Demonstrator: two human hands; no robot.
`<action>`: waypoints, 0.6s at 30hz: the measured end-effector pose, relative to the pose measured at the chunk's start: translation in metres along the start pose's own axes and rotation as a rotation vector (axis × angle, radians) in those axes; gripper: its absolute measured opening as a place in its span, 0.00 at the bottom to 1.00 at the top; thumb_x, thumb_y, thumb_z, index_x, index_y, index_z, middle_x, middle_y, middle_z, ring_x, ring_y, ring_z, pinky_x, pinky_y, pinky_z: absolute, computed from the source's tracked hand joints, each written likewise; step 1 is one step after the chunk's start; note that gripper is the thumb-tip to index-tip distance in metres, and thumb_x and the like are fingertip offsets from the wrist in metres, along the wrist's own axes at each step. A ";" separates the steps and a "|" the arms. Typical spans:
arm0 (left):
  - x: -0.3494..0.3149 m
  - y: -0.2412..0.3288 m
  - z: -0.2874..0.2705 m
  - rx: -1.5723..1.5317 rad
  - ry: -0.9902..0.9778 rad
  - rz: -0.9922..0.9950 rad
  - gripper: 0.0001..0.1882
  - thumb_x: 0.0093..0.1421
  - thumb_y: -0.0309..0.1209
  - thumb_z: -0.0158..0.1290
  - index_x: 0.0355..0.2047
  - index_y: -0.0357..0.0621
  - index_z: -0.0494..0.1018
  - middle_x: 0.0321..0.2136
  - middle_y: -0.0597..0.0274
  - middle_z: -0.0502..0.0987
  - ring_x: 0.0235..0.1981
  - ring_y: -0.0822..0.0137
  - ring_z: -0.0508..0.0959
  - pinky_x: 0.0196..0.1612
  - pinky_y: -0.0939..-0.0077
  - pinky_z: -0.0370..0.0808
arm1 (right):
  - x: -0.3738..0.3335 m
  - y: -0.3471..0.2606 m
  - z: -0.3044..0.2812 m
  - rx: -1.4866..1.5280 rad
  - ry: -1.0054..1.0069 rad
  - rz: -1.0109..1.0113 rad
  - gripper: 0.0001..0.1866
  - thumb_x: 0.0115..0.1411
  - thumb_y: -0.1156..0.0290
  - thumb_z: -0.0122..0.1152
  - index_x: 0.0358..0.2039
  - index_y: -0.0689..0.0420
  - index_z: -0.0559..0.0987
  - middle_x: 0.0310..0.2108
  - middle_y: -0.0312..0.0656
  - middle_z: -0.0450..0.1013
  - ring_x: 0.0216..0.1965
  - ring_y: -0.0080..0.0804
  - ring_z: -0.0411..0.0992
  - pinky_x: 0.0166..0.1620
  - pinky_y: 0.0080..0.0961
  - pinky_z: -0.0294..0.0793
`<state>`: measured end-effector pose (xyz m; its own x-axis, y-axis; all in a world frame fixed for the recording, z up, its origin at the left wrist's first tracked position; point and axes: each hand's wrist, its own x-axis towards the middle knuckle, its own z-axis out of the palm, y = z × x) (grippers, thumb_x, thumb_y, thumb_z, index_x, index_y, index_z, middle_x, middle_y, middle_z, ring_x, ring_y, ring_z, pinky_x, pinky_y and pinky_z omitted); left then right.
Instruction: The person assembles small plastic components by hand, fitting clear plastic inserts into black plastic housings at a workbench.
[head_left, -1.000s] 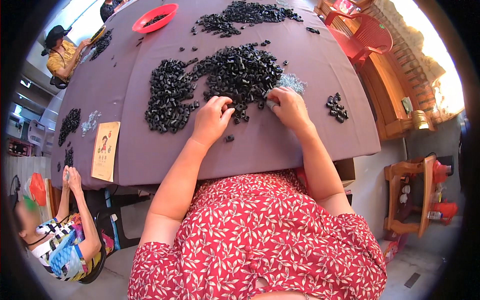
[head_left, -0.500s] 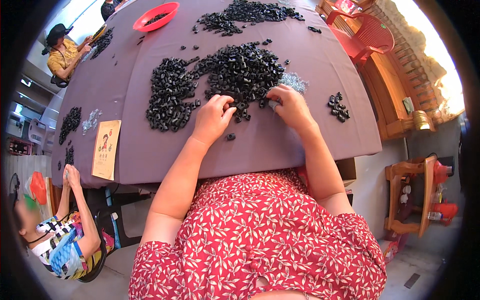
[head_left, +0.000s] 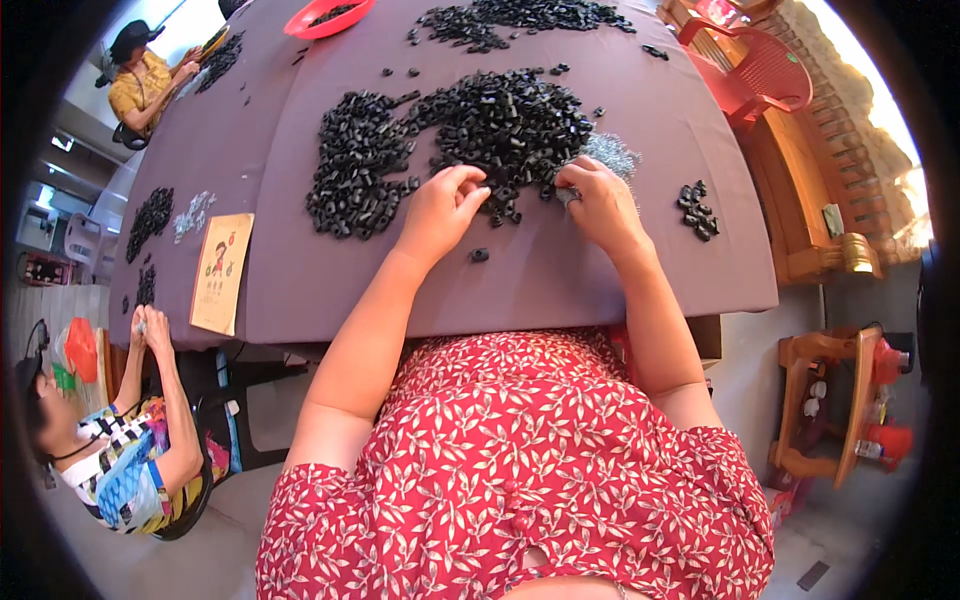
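Our view has shifted since half a second ago: the bench point(head_left: 560, 285) sits higher and farther right, our hands still at the black heap point(head_left: 515, 125).
We see small, glossy black pieces densely piled, thinning toward us. Our left hand point(head_left: 445, 210) bends at the heap's near left edge, thumb and fingers close together; we cannot tell whether it grips a piece. Our right hand point(head_left: 600, 207) curls at its near right edge, pinching silvery bits point(head_left: 567, 195); the silvery pile point(head_left: 615, 152) lies just right of the heap.
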<state>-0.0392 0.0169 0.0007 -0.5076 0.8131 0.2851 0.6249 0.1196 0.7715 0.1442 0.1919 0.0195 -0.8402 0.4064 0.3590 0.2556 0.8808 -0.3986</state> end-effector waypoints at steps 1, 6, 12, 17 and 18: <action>0.002 -0.004 0.001 -0.099 0.031 0.004 0.10 0.59 0.31 0.59 0.41 0.42 0.78 0.29 0.58 0.80 0.26 0.68 0.78 0.31 0.72 0.75 | -0.001 -0.003 0.002 0.011 -0.007 -0.004 0.12 0.47 0.79 0.60 0.35 0.58 0.78 0.35 0.44 0.72 0.42 0.47 0.73 0.45 0.39 0.74; 0.008 -0.011 -0.015 -0.412 -0.043 -0.185 0.09 0.61 0.32 0.59 0.36 0.38 0.78 0.25 0.72 0.77 0.24 0.82 0.71 0.28 0.84 0.69 | -0.001 -0.010 0.001 0.197 -0.071 0.020 0.15 0.48 0.81 0.58 0.38 0.59 0.78 0.37 0.46 0.74 0.40 0.48 0.75 0.45 0.38 0.75; -0.021 0.024 -0.040 -0.067 -0.513 -0.213 0.12 0.54 0.33 0.64 0.34 0.38 0.77 0.23 0.68 0.75 0.24 0.76 0.72 0.29 0.78 0.70 | 0.004 0.005 -0.001 0.256 0.046 0.133 0.16 0.48 0.82 0.57 0.40 0.60 0.77 0.36 0.45 0.74 0.35 0.39 0.73 0.41 0.32 0.74; -0.035 0.040 -0.038 0.232 -0.449 -0.005 0.13 0.52 0.32 0.63 0.34 0.39 0.75 0.28 0.57 0.76 0.31 0.58 0.78 0.36 0.65 0.75 | 0.003 -0.004 -0.008 0.206 -0.149 0.147 0.14 0.49 0.77 0.59 0.39 0.59 0.77 0.37 0.45 0.74 0.40 0.46 0.75 0.44 0.36 0.75; -0.035 0.039 -0.035 0.241 -0.457 0.010 0.10 0.53 0.31 0.61 0.33 0.40 0.74 0.29 0.55 0.76 0.33 0.55 0.79 0.37 0.62 0.75 | -0.001 -0.005 -0.004 0.145 -0.105 0.094 0.13 0.49 0.77 0.59 0.38 0.59 0.78 0.38 0.44 0.74 0.40 0.46 0.75 0.45 0.36 0.75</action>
<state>-0.0178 -0.0266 0.0408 -0.2237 0.9743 -0.0279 0.7745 0.1950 0.6018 0.1455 0.1885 0.0243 -0.8633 0.4505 0.2276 0.2698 0.7930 -0.5462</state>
